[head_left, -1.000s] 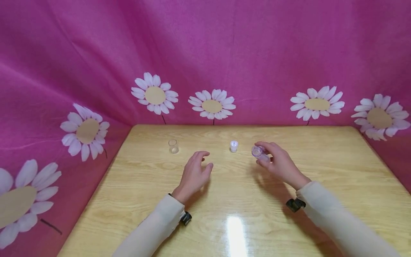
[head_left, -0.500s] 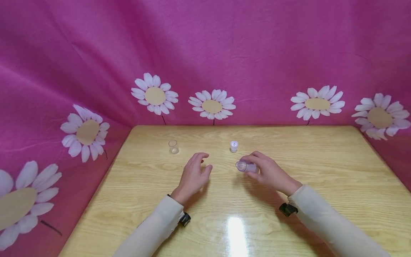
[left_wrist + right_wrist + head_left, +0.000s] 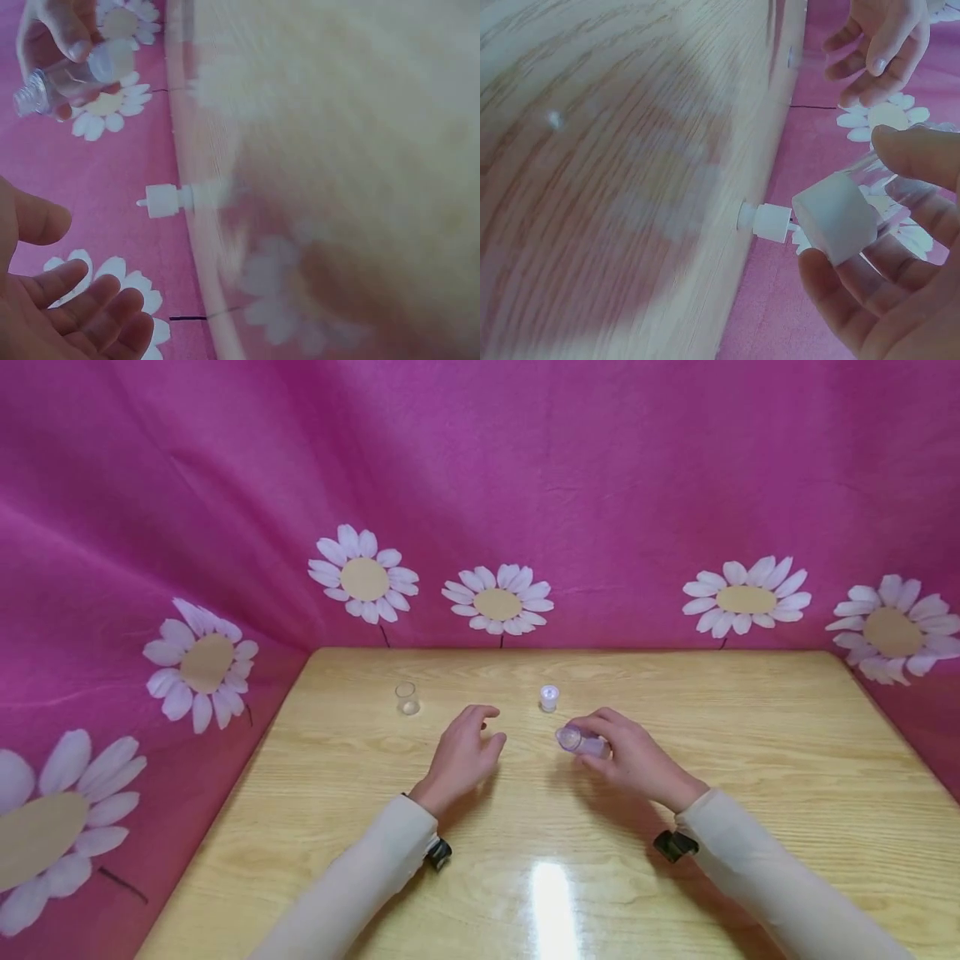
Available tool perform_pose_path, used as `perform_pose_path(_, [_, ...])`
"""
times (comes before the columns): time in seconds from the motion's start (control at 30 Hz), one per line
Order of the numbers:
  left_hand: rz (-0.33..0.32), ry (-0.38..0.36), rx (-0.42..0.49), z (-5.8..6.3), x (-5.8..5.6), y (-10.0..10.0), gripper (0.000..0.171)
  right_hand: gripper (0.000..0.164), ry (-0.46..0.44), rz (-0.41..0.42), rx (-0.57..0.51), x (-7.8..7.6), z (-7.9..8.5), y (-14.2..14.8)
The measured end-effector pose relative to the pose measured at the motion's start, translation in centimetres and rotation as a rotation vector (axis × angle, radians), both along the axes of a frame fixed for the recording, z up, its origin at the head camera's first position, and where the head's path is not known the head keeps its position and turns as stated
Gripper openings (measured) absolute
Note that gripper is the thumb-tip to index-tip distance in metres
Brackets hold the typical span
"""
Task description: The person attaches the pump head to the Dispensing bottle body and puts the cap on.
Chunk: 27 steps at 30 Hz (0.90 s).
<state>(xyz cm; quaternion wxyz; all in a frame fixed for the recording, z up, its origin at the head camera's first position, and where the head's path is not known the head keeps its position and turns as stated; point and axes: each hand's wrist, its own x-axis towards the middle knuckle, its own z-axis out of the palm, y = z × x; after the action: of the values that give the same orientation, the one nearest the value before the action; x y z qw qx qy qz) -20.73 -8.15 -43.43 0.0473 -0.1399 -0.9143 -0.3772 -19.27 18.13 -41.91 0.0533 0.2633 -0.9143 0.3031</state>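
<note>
A small clear bottle [image 3: 587,742] leans in my right hand [image 3: 637,762], pinched between thumb and fingers above the table. Its threaded neck [image 3: 31,99] is uncovered and tips towards the left; its whitish base [image 3: 834,217] shows in the right wrist view. My left hand [image 3: 463,755] hovers to the left of the bottle, fingers loosely bent and holding nothing. Beyond the bottle, a white nozzle piece [image 3: 549,697] stands on the table; the left wrist view shows its thin tip. Farther left stands a clear cup-shaped cap [image 3: 407,700].
The light wooden table [image 3: 315,793] reaches back to a pink cloth [image 3: 615,493] printed with white flowers. More of this cloth hangs along the left and right sides. A bright light reflection [image 3: 553,910] lies on the near part of the table.
My right hand has carried the bottle left and nearer to me, tilting its neck more to the left. My left hand has shifted slightly right. The nozzle piece and clear cap stay put.
</note>
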Motion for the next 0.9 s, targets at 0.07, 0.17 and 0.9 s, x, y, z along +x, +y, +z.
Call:
perform_pose_path(0.07, [-0.017,-0.011,-0.017,0.2,-0.7,0.3,0.040,0.041,-0.011,-0.013,-0.002,0.0,0.0,0.1])
perform_pose_path(0.17, [-0.027,-0.051,-0.021,0.6,-1.8,0.8,0.040,0.041,-0.023,-0.023,-0.003,0.0,0.1,0.2])
perform_pose_path(0.9, [-0.041,-0.259,0.154,-0.3,-8.6,3.1,0.041,0.040,0.017,-0.031,0.003,0.3,0.0,0.8])
